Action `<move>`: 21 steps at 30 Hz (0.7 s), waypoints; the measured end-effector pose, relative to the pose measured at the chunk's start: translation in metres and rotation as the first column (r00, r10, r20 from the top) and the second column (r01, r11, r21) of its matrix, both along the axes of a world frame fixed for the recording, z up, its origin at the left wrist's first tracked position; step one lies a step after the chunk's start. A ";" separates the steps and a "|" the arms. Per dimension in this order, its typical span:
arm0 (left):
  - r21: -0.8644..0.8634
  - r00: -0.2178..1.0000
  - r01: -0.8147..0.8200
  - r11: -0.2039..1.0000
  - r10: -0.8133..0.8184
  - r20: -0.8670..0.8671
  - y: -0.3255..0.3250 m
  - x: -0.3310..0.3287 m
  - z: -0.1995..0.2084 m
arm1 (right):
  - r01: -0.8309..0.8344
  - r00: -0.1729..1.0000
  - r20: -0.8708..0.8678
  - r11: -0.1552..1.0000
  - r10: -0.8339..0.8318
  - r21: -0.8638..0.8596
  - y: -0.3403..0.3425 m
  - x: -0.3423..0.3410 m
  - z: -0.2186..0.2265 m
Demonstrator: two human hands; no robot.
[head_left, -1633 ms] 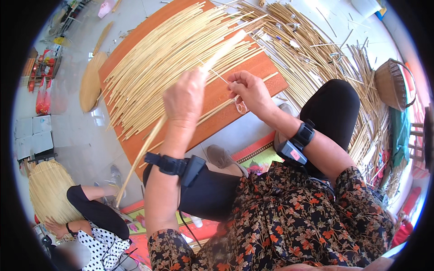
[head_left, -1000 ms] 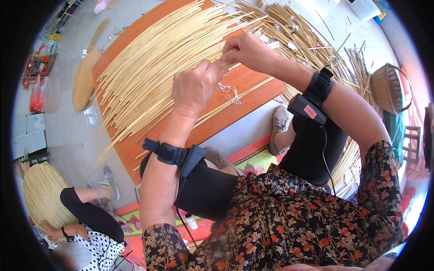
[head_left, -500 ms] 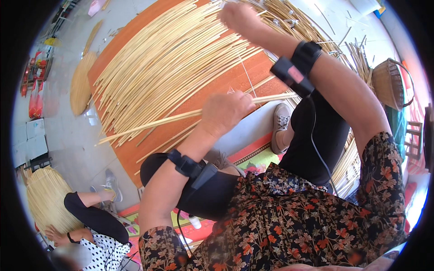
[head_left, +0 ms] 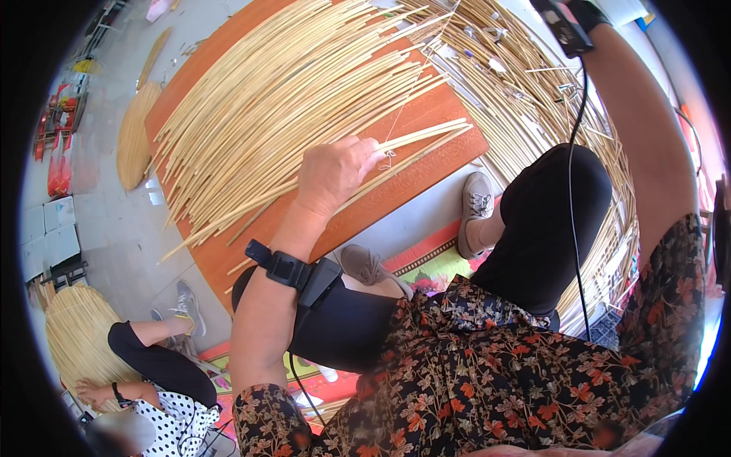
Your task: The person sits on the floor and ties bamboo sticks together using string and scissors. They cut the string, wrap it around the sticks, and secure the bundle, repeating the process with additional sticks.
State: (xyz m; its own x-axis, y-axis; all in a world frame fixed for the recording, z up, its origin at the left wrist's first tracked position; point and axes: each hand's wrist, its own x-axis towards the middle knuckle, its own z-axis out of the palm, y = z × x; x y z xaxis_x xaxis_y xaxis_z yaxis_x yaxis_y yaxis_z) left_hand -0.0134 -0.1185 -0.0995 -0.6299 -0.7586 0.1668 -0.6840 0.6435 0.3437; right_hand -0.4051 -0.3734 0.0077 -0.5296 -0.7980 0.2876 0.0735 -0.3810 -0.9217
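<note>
My left hand (head_left: 335, 171) is closed around a few long pale plant stalks (head_left: 422, 135) at the near edge of a row laid on an orange-brown board. A thin white thread (head_left: 403, 108) rises from beside my left fingers toward the upper right, and a small loop of it (head_left: 388, 158) shows just below them. Many more pale stalks (head_left: 282, 114) lie side by side across the board (head_left: 445, 164). My right forearm reaches up past the top right edge, so the right hand and anything in it are hidden. Only its black wristband (head_left: 588, 14) shows.
Loose brownish stalks (head_left: 533, 114) are heaped right of the board. A round woven mat (head_left: 138, 137) lies left of it. At lower left sits another person, a hand (head_left: 93, 392) on a pale stalk mat (head_left: 72, 335). My knees and shoes (head_left: 477, 199) border the board's near side.
My right arm has swung up and right, taking its hand out of view. My left hand has shifted left and slightly up with the stalks, and the thread now slants toward the upper right.
</note>
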 end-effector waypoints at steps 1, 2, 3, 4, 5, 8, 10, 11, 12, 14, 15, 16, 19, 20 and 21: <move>-0.005 1.000 -0.021 1.000 0.021 0.019 0.003 0.009 0.003 | -0.036 0.998 -0.050 0.998 0.038 0.042 0.014 0.015 0.007; -0.013 0.999 -0.026 1.000 0.026 0.025 0.004 0.011 0.005 | -0.221 0.968 -0.079 0.960 0.237 0.174 0.035 0.033 0.007; -0.013 0.999 -0.026 1.000 0.027 0.045 0.003 0.007 0.005 | -0.372 0.905 -0.091 0.876 0.416 0.308 0.055 0.048 0.003; -0.018 0.998 -0.020 1.000 0.021 0.061 -0.001 0.002 0.008 | -0.518 0.809 -0.058 0.756 0.585 0.401 0.069 0.053 -0.015; -0.020 0.996 -0.020 1.000 0.021 0.082 -0.003 -0.002 0.009 | -0.654 0.616 -0.104 0.581 0.781 0.484 0.084 0.062 -0.032; -0.065 0.995 -0.020 0.998 0.026 0.092 0.001 0.011 0.006 | -0.659 0.264 -0.181 0.315 0.947 0.683 0.137 0.137 -0.057; -0.093 0.999 -0.004 0.996 0.009 0.053 0.001 0.007 0.008 | -0.594 0.139 -0.111 0.173 0.984 0.785 0.156 0.153 -0.065; -0.105 0.999 0.000 0.994 0.004 0.037 0.002 0.005 0.010 | -0.506 0.056 -0.156 0.163 0.986 0.847 0.161 0.158 -0.072; -0.131 0.999 0.003 0.991 0.003 0.043 0.003 0.003 0.012 | -0.564 0.068 -0.100 0.120 0.993 0.817 0.167 0.161 -0.077; -0.183 0.998 0.008 0.983 0.003 0.061 0.004 0.001 0.017 | -0.467 -0.113 -0.067 0.007 0.991 0.884 0.166 0.171 -0.083; -0.178 0.998 0.002 0.984 0.010 0.065 0.004 0.002 0.015 | -0.409 -0.200 -0.043 -0.044 0.979 0.911 0.166 0.175 -0.086; -0.177 0.998 -0.003 0.984 0.015 0.065 0.003 0.002 0.012 | -0.408 -0.216 -0.119 0.021 0.969 0.913 0.166 0.176 -0.089; -0.168 0.998 -0.027 0.985 0.037 0.056 0.006 0.002 0.004 | -0.405 -0.271 -0.230 0.106 0.935 0.908 0.161 0.174 -0.098; -0.164 0.997 -0.037 0.986 0.047 0.053 0.007 0.003 0.001 | -0.422 -0.236 -0.246 0.129 0.940 0.898 0.159 0.172 -0.102; -0.140 0.997 -0.036 0.990 0.045 0.064 0.009 0.003 -0.002 | -0.437 -0.200 -0.261 0.153 0.945 0.887 0.158 0.168 -0.106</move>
